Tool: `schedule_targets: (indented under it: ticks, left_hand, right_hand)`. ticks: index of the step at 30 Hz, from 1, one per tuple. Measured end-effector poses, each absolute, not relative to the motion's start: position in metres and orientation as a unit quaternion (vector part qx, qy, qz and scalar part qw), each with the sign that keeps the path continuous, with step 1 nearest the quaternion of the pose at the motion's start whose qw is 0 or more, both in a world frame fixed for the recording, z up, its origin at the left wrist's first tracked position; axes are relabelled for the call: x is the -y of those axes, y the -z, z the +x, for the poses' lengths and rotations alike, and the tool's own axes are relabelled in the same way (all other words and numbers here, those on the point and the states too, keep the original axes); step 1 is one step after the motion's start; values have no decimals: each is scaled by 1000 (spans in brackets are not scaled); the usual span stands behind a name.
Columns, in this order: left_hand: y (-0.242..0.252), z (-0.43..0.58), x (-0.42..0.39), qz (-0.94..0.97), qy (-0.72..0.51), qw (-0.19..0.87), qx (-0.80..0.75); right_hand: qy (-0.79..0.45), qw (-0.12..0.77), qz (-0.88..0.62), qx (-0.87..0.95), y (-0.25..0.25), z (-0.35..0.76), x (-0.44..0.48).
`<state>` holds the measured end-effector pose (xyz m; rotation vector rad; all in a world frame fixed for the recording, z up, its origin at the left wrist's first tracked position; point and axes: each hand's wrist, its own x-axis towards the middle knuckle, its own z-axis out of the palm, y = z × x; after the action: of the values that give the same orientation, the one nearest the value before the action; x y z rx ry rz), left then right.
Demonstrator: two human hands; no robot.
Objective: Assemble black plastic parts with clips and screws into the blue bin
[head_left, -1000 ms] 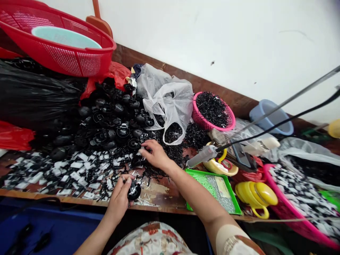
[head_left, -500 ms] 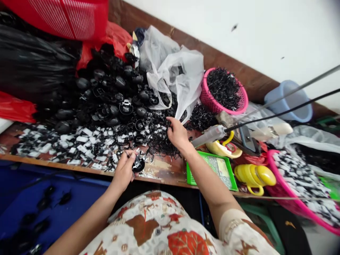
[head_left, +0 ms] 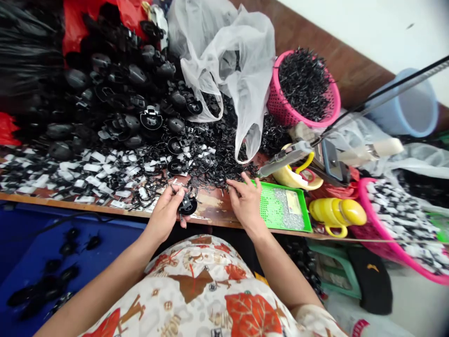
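My left hand (head_left: pixel 168 208) pinches a round black plastic part (head_left: pixel 188 205) over the table's front edge. To its right, my right hand (head_left: pixel 245 201) has its fingers spread at the lower edge of a heap of small black pieces (head_left: pixel 213 171); nothing shows in it. Just beside that hand stands a green tray (head_left: pixel 271 206) of small clear pieces. White and black pieces (head_left: pixel 93 168) lie scattered left of my hands, and a pile of black rounded housings (head_left: pixel 135 75) rises behind them.
A grey power tool (head_left: pixel 287 157) hangs beyond the tray. Pink baskets (head_left: pixel 286 100) hold small parts. A yellow bottle (head_left: pixel 336 213) stands at the right, a white plastic bag (head_left: pixel 242 89) behind my hands, and a blue surface (head_left: pixel 115 262) lies below the table edge.
My right hand has moved down and slightly right, from beside the plastic bag to the heap's lower edge, and its fingers are more spread. My left hand still holds the black part.
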<state>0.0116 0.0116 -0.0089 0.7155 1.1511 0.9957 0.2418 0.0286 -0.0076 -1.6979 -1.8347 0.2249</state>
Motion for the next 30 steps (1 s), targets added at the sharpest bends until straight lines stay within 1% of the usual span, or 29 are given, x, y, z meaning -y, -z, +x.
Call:
schedule_targets:
  ticks: [3,5,6,9,12,15,18,20,22,24,26,28,30]
  left_hand:
    - [8,16,-11,317,-439,665,-514]
    - [8,19,-10,318,-440,666,-512]
    - [7,19,-9,319,-439,666,-511]
    - [6,19,-8,314,-434,672,-511]
    - [5,17,-9,305,-431,673,-518]
    - [2,17,-10,307,-430,672,-519]
    - [1,18,-12,309,-420,684,-510]
    - [1,19,-12,300,-415,697,-502]
    - [1,19,-12,285,-411,716,-488]
    - [0,18,-11,267,-406,734,-474]
    - [0,17,-11,254,-404,748,-462]
    - [-1,16,-10,255,-405,755,-449]
    - [-1,17,-9,266,-403,762,-433]
  right_hand:
    - [-243,351,-625,653,13,234,-21]
    - [-314,338,-607,647,19,227,-17]
    - [-318,324,-600,659,21,225,-15]
    - [-264,266,-607,701,20,227,-11]
    - [-237,182,-623,723,7,236,-9]
    - [-224,111,-599,761,-4,243,-9]
    - [-208,71,-585,780,-5,243,-11]
    - [-198,62,-592,779,0,241,-12]
    - [-208,74,-596,772,5,241,-14]
    - [-235,111,-597,759,5,240,-15]
    - [-263,183,-589,742,-1,239,-16]
    - [-271,268,-551,742,-13,236,-18]
    - [-249,312,-484,779,-26,229,-19]
